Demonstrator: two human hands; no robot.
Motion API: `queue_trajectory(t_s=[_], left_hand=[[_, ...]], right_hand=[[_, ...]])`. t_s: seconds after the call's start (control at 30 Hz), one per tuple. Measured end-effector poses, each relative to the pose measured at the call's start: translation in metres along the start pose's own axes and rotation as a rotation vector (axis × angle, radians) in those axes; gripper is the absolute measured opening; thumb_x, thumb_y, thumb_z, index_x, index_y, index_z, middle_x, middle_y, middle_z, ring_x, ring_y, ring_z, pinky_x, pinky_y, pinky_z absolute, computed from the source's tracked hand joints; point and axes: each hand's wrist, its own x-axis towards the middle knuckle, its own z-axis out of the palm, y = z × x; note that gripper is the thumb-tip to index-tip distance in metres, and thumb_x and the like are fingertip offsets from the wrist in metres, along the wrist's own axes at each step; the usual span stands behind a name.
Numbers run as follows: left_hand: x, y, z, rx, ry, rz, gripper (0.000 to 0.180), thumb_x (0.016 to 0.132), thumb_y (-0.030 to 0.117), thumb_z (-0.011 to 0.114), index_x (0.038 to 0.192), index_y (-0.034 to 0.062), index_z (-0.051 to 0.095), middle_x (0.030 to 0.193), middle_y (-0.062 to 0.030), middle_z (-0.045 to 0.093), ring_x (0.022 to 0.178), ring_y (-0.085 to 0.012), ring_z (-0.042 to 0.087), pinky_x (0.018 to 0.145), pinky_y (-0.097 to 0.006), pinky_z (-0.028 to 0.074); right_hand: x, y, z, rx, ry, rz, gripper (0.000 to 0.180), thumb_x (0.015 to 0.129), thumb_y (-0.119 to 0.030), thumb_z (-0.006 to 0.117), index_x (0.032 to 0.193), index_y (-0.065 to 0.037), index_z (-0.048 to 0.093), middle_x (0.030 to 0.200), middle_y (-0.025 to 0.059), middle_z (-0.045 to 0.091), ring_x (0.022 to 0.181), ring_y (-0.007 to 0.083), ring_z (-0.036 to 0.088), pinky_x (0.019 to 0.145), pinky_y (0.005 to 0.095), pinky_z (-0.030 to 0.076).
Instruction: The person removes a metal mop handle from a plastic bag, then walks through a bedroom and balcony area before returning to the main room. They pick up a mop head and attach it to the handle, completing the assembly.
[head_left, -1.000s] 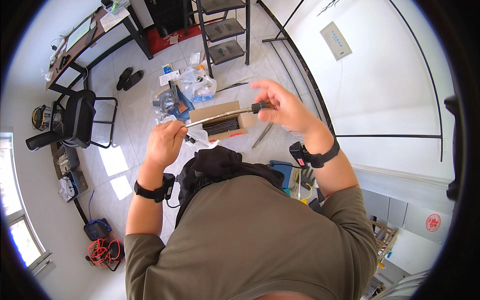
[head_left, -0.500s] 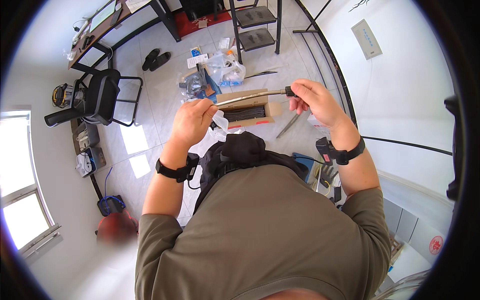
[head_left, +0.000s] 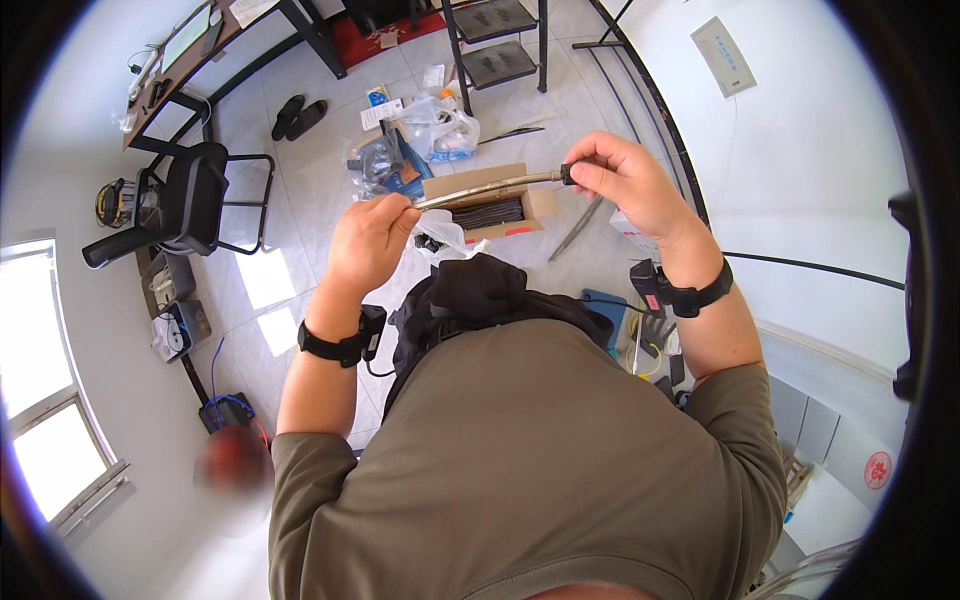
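A slender, slightly bowed metallic tube (head_left: 490, 188) stretches between my two hands above the floor. My left hand (head_left: 372, 240) is closed on its left end, with thumb and fingers pinched together. At the other end, the fingers of my right hand (head_left: 625, 185) pinch a black cap (head_left: 567, 175) fitted on the tube. Below the tube sits an open cardboard box (head_left: 530, 208) holding dark, flat strips packed side by side. A white plastic bag (head_left: 440, 228) lies against the box near my left hand. The tube's exact kind cannot be made out.
Beyond the box lie clear plastic bags (head_left: 440, 128) and packaging. A black step ladder (head_left: 497, 62) stands farther off. A long thin strip (head_left: 576, 230) lies right of the box. At left are a black chair (head_left: 195, 195), slippers (head_left: 298, 118) and a desk (head_left: 170, 80).
Both hands, still holding the tube, have shifted slightly left in the picture; the right hand sits a little higher. The whole room has also shifted a little in view.
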Motion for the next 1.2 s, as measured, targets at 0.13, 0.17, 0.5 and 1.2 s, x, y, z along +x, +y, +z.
queue_trajectory(t_s=[0.13,0.17,0.5,1.2], left_hand=[[0.001,0.003,-0.001,-0.023,-0.001,-0.033,0.019,0.087,0.019,0.056,0.076,0.0046,0.053,0.067,-0.0135,0.055,0.064,-0.0361,0.053,0.056,-0.043,0.041],[0.001,0.004,-0.002,-0.032,0.005,-0.027,0.018,0.088,0.019,0.056,0.077,0.0045,0.053,0.067,-0.0134,0.055,0.064,-0.0360,0.053,0.056,-0.043,0.041],[0.004,0.003,-0.002,-0.033,0.016,-0.021,0.016,0.086,0.018,0.057,0.078,0.0036,0.054,0.065,-0.0142,0.055,0.063,-0.0358,0.053,0.056,-0.043,0.041],[0.003,0.001,-0.001,0.020,-0.047,-0.075,0.016,0.087,0.018,0.055,0.079,0.0045,0.056,0.070,-0.0135,0.057,0.065,-0.0365,0.051,0.059,-0.042,0.040]], right_hand=[[-0.002,0.002,0.005,-0.016,0.087,-0.134,0.019,0.082,-0.008,0.065,0.098,-0.006,0.057,0.088,-0.0019,0.054,0.079,0.0069,0.051,0.075,0.0222,0.042],[-0.002,0.002,0.006,-0.003,0.082,-0.146,0.020,0.081,-0.007,0.066,0.098,-0.007,0.057,0.088,-0.0026,0.054,0.080,0.0070,0.050,0.076,0.0223,0.042],[0.002,0.000,0.006,0.160,0.072,0.178,0.017,0.084,-0.012,0.061,0.100,-0.006,0.058,0.089,0.0013,0.055,0.077,0.0069,0.051,0.072,0.0195,0.042],[0.002,0.005,0.001,0.007,0.072,-0.122,0.022,0.081,-0.011,0.067,0.098,-0.004,0.057,0.085,0.0021,0.059,0.077,0.0091,0.054,0.072,0.0229,0.045]])
